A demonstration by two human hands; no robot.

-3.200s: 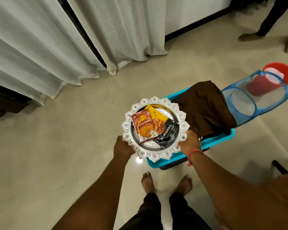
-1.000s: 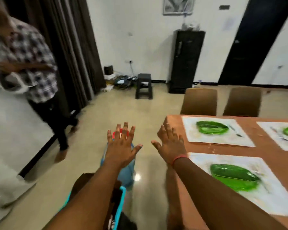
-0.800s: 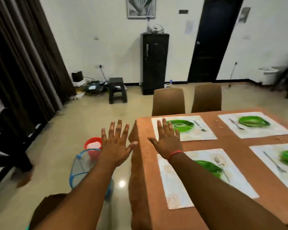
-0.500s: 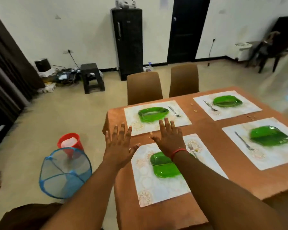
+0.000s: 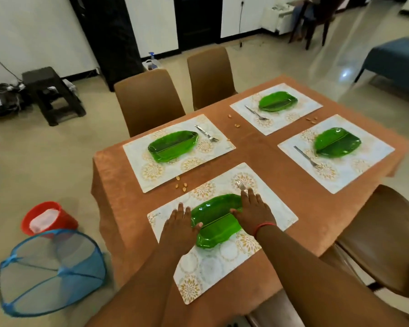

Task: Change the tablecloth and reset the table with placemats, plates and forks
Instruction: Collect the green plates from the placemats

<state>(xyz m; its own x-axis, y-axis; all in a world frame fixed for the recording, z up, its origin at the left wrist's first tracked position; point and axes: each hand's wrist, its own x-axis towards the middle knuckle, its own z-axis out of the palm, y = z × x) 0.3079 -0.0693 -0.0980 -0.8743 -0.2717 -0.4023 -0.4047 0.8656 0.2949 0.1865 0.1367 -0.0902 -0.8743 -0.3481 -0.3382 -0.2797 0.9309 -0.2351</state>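
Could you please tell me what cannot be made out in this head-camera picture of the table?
- Steel fork by the near green leaf-shaped plate: handle hidden under the right hand.
- Left hand: whether its fingers lift the plate's rim.
- Small orange bits on the brown tablecloth: too small to identify.

A: Any writing we can read here?

B: None. We spot a faint grey mark in the near-left corner of the nearest placemat (image 5: 222, 232), and another at the right edge of the far-left placemat (image 5: 178, 153), but both are too small and blurred to read.
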